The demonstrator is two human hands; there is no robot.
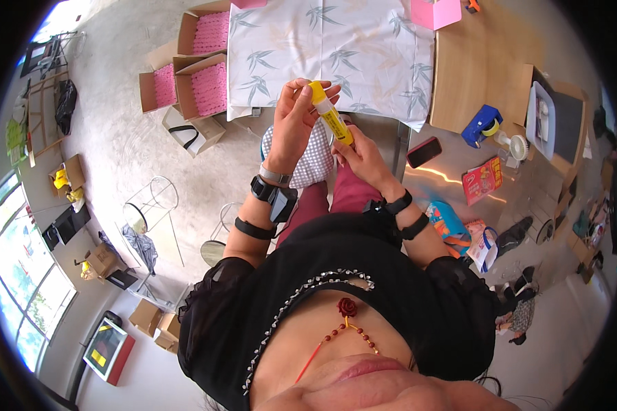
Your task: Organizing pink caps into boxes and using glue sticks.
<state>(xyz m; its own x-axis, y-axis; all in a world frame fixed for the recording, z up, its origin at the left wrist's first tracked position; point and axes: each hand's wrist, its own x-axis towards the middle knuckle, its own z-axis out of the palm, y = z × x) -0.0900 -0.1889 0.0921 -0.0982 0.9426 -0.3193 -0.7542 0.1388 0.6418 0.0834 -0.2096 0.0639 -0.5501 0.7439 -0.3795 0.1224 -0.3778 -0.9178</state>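
Observation:
In front of my lap I hold a yellow glue stick (pixel 332 122) tilted, its upper end toward the left. It has a yellow cap, a pale band and a printed yellow body. My left hand (pixel 295 127) has its thumb and fingers around the capped end. My right hand (pixel 365 159) grips the lower end between thumb and fingers; some of those fingers are hidden. Just beyond both hands lies the edge of a table covered with a white leaf-patterned cloth (pixel 281 41).
Open cardboard boxes (pixel 184 83) packed with pink pieces stand left of the table. A wooden surface (pixel 469 68) adjoins it on the right. Nearer on the right are a blue tape dispenser (pixel 481 126), a phone (pixel 424 152), a small fan (pixel 518 146) and a red packet (pixel 482 181).

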